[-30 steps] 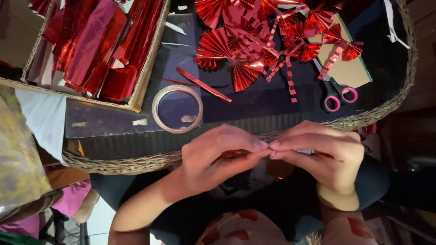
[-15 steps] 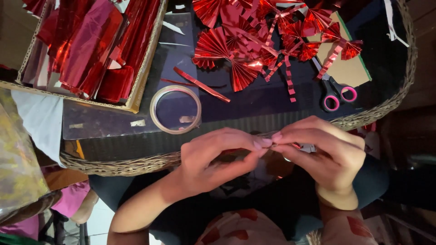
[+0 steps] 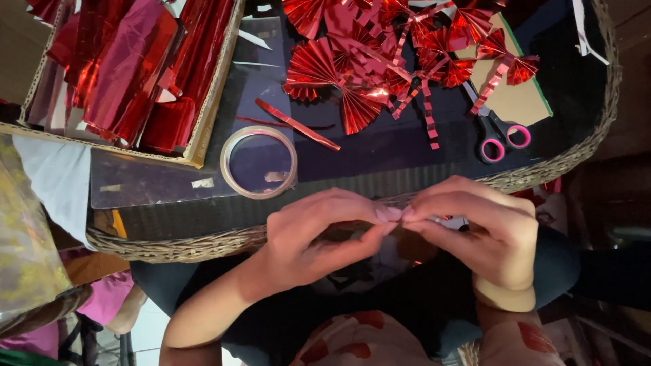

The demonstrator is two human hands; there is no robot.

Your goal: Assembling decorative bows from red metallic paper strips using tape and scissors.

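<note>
Pinching together just below the woven rim of the table point(image 3: 203, 245), your left hand point(image 3: 319, 234) and right hand point(image 3: 478, 234) meet fingertip to fingertip, and both are closed on a small red foil piece point(image 3: 352, 229) that shows only as a sliver under your left fingers; most of it is hidden. Above your left hand lies a roll of clear tape point(image 3: 259, 163), with a loose red foil strip point(image 3: 298, 125) just past it. Pink-handled scissors point(image 3: 498, 132) lie above your right hand, near a heap of pleated red foil fans point(image 3: 380, 61). A cardboard box of red foil sheets point(image 3: 129, 68) fills the far left. The dark tabletop between the tape and the scissors is bare.
</note>
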